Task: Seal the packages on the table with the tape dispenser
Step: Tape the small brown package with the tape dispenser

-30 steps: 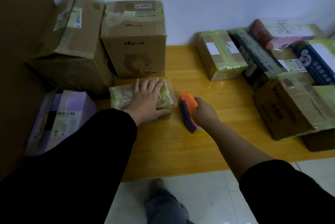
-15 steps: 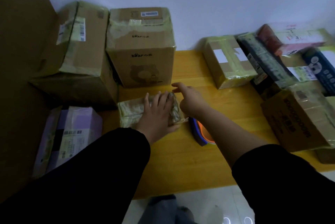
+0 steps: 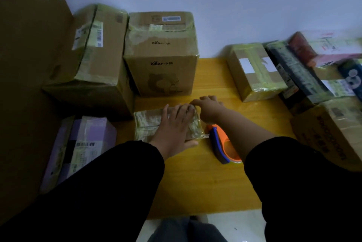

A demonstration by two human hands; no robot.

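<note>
A small flat package [image 3: 148,124] wrapped in clear tape lies on the yellow wooden table [image 3: 195,179]. My left hand [image 3: 174,124] rests flat on its top with fingers spread. My right hand [image 3: 207,108] reaches over the package's far right corner, fingertips touching the tape there. The orange and blue tape dispenser [image 3: 223,145] lies on the table just right of the package, under my right forearm, and no hand holds it. A strand of tape runs from the package's near right corner toward the dispenser.
Two large cardboard boxes [image 3: 162,55] stand behind the package by the wall. A purple box [image 3: 82,143] lies at the left. A taped box [image 3: 254,71] and several stacked packages [image 3: 323,77] crowd the right side. The table's front edge is near my body.
My right hand let go of the tape dispenser, which now lies on the table, and moved up to the package's far right corner. My left hand stayed on the package.
</note>
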